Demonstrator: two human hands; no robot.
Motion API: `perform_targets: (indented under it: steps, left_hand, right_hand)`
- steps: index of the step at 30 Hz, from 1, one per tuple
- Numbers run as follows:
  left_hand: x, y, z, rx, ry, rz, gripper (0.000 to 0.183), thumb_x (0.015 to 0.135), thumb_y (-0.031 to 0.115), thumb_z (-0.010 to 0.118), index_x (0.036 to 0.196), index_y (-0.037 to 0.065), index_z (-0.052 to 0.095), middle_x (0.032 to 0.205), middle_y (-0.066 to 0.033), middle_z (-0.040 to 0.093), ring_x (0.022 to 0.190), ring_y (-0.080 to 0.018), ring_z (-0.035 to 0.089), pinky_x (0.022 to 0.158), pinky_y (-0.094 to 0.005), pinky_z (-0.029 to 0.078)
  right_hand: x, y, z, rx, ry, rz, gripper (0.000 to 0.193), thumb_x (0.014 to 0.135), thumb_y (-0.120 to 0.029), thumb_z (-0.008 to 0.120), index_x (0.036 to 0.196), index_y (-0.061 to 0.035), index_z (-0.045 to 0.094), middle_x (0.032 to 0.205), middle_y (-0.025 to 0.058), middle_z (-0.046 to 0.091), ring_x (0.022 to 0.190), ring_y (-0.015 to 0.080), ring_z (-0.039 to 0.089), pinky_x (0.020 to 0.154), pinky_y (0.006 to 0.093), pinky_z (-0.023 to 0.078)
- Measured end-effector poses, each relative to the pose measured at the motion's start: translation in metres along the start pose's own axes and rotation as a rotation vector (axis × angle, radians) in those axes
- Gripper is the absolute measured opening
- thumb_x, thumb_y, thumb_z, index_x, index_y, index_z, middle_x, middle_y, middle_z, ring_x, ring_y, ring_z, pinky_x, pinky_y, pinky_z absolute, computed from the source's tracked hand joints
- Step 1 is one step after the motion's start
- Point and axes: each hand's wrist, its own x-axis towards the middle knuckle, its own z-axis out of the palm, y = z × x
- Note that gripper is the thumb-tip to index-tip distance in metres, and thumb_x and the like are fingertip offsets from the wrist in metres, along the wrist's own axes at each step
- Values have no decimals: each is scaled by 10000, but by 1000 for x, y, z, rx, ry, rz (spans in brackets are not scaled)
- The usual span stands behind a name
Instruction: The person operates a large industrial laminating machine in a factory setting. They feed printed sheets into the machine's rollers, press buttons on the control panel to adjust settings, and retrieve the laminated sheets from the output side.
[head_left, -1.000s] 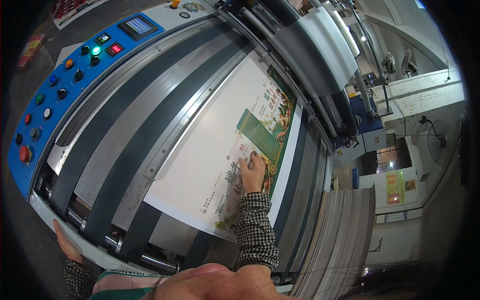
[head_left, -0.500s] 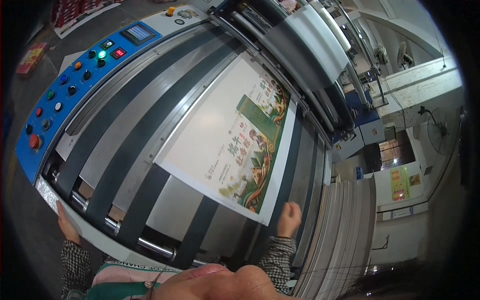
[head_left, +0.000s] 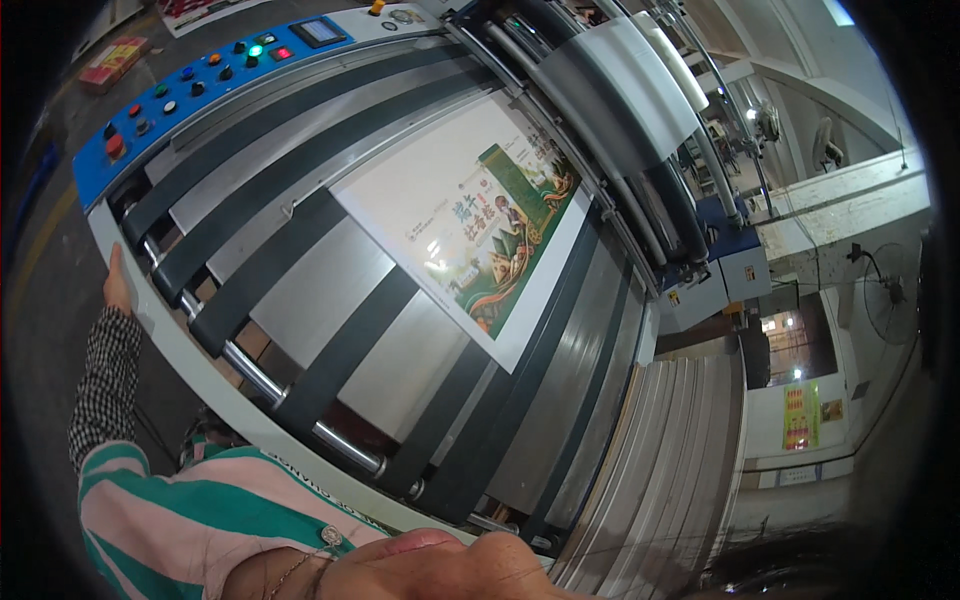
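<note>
On the feeder's (head_left: 190,365) left edge left hand (head_left: 117,285) rests, grip unclear, maybe flat; printed sheet (head_left: 470,225) lies mid-belts, well apart.

The left hand (head_left: 117,283) is resting flat against the pale outer edge of the machine frame (head_left: 190,352), its fingers pointing up along the rim, the checked sleeve (head_left: 103,378) trailing below it. Just to the right of the hand, black conveyor belts (head_left: 250,262) are running across steel rollers (head_left: 300,412). Farther right of the hand, well apart from it, a large printed sheet (head_left: 455,215) is lying on the belts, its colourful green picture sitting at the far end. Above the hand, a blue control panel (head_left: 190,85) is showing a row of coloured buttons, one glowing green. The right hand is lying outside the view.
</note>
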Motion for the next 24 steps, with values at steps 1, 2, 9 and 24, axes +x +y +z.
perform_targets:
  steps: [1, 2, 9, 24]
  left_hand:
    - [-2, 1, 0, 21, 32, -6, 964, 719, 660, 564, 1243, -137, 422, 1270, -198, 473, 1178, -280, 434, 1010, -330, 298]
    - [-2, 0, -2, 43, 63, -11, 967, 717, 658, 565, 1250, -136, 416, 1281, -199, 464, 1190, -282, 426, 1016, -332, 292]
    - [15, -7, -7, 192, 102, 61, 993, 704, 691, 539, 1250, -130, 420, 1310, -225, 434, 1223, -297, 400, 1031, -343, 273]
    - [89, -44, -33, 136, 90, 68, 1045, 675, 725, 537, 1263, -129, 401, 1333, -221, 411, 1243, -308, 378, 1040, -364, 268]
  right_hand:
    - [-1, 5, -3, -18, -73, 18, 311, 802, -198, 605, 1023, 20, 585, 1000, 201, 601, 930, 322, 578, 806, 439, 452]
    - [-3, 10, -2, -33, -99, 19, 307, 802, -196, 602, 1021, 18, 586, 996, 201, 602, 923, 322, 580, 799, 439, 453]
    - [-6, 52, 2, -112, -224, 32, 286, 796, -183, 585, 1007, 9, 594, 973, 201, 611, 877, 325, 592, 754, 434, 464]
    - [-20, 73, -15, -174, -428, -166, 249, 784, -155, 548, 978, -12, 610, 923, 201, 630, 779, 331, 619, 659, 424, 486]
